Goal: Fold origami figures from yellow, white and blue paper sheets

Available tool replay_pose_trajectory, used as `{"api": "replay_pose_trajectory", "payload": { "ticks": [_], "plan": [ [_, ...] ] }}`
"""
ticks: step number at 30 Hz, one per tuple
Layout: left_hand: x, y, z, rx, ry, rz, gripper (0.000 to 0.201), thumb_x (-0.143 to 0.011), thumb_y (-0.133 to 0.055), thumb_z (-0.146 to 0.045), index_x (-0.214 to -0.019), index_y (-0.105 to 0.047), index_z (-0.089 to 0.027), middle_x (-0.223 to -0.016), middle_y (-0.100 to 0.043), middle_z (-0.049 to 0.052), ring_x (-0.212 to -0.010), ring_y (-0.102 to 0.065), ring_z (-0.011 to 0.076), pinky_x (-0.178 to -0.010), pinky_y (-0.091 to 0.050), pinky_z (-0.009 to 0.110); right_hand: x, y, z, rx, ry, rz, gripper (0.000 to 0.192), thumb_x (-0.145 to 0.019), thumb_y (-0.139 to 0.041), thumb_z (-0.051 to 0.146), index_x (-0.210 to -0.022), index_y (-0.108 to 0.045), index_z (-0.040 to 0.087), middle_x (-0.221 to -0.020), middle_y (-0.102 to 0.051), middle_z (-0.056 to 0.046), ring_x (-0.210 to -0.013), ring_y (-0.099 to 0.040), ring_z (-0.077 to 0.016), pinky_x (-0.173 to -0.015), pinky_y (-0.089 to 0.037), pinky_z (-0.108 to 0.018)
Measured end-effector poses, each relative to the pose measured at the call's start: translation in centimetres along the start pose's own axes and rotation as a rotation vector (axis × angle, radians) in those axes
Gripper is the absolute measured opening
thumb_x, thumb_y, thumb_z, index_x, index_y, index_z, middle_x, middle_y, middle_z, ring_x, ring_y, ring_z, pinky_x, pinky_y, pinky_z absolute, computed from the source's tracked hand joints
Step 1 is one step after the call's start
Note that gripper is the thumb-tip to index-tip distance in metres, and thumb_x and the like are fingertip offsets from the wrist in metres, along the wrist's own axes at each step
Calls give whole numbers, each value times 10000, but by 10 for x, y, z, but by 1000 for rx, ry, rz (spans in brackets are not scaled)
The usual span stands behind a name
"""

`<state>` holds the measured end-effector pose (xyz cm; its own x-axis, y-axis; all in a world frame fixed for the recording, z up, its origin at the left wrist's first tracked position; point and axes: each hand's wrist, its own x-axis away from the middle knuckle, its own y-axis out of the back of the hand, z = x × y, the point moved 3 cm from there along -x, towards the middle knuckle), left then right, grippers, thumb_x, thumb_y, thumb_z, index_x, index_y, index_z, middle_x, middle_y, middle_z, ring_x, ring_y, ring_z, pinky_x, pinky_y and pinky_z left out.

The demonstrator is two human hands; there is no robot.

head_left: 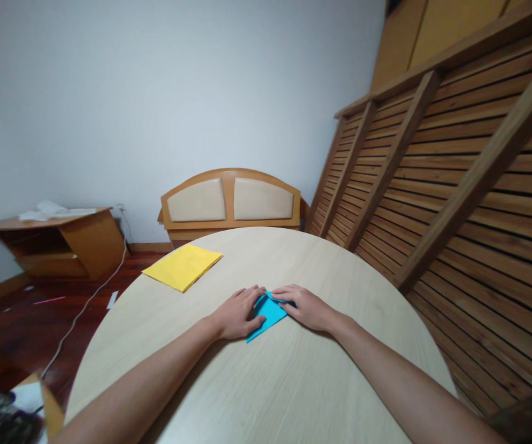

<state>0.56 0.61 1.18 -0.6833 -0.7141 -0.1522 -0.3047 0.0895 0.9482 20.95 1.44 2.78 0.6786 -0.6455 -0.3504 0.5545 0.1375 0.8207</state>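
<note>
A folded sheet of blue paper (267, 318) lies on the pale round table (321, 382) between my hands. My left hand (239, 313) rests flat on its left side, fingers stretched out and the thumb on the paper. At the paper's upper right, my right hand (306, 306) pinches a raised flap between thumb and fingers. Part of the blue paper is hidden under both hands. Farther left on the table lies a stack of yellow paper (183, 267), apart from my hands.
A wooden headboard (229, 197) stands behind the table. To the right leans a large slatted wooden frame (413, 185). A low cabinet (76, 240) with white sheets on top is at the left, and a white cable (90, 299) runs across the dark floor.
</note>
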Motion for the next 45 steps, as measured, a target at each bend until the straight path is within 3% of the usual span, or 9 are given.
{"api": "replay_pose_trajectory", "payload": {
  "ticks": [5, 11, 17, 25, 32, 45],
  "plan": [
    [0, 0, 2, -12, 43, 33, 704, -925, -474, -465, -1519, -243, -166, -1559, -335, 148, -1458, -262, 303, -1173, -237, 521, 3, -7, 8, 17, -5, 74, 455, -931, -545, 372, -1362, -574, 227, -1415, -551, -95, -1309, -484, -257, -1119, -345, -423],
    [0, 0, 1, -38, 59, 87, 669, -937, -438, -448, -1535, -241, -225, -1605, -223, 90, -1484, -172, 297, -1183, -184, 532, 9, -17, 10, 8, -122, 221, 838, -871, -550, 619, -1538, -272, 194, -1596, -240, -101, -1483, -185, -272, -1219, -119, -441],
    [-1, -1, 1, -49, 82, 135, 678, -948, -404, -445, -1552, -187, -228, -1617, -174, 71, -1493, -121, 294, -1189, -150, 539, 12, -20, 13, 15, -134, 282, 895, -863, -521, 668, -1559, -157, 238, -1620, -135, -58, -1499, -87, -268, -1224, -50, -444],
    [-2, -2, -2, -71, 111, 122, 631, -972, -346, -449, -1548, -208, -233, -1617, -186, 57, -1493, -121, 293, -1190, -142, 541, 13, -21, 20, 37, -180, 300, 916, -857, -485, 712, -1563, -145, 239, -1624, -111, -51, -1499, -35, -300, -1221, -29, -473],
    [-4, 2, -6, -97, 166, 150, 657, -966, -321, -510, -1548, -215, -224, -1618, -181, 35, -1495, -118, 291, -1198, -121, 538, 11, -19, 25, 117, -249, 366, 982, -858, -403, 757, -1564, -93, 150, -1623, -4, -121, -1499, 16, -299, -1214, -7, -479],
    [-4, -2, 3, -186, 256, 96, 632, -965, -314, -471, -1525, -289, -178, -1599, -240, 82, -1473, -200, 328, -1183, -139, 567, 15, -12, 6, 178, -399, 325, 953, -823, -357, 823, -1560, -158, 252, -1625, -6, -120, -1487, 41, -355, -1188, -29, -542]
  ]
}}
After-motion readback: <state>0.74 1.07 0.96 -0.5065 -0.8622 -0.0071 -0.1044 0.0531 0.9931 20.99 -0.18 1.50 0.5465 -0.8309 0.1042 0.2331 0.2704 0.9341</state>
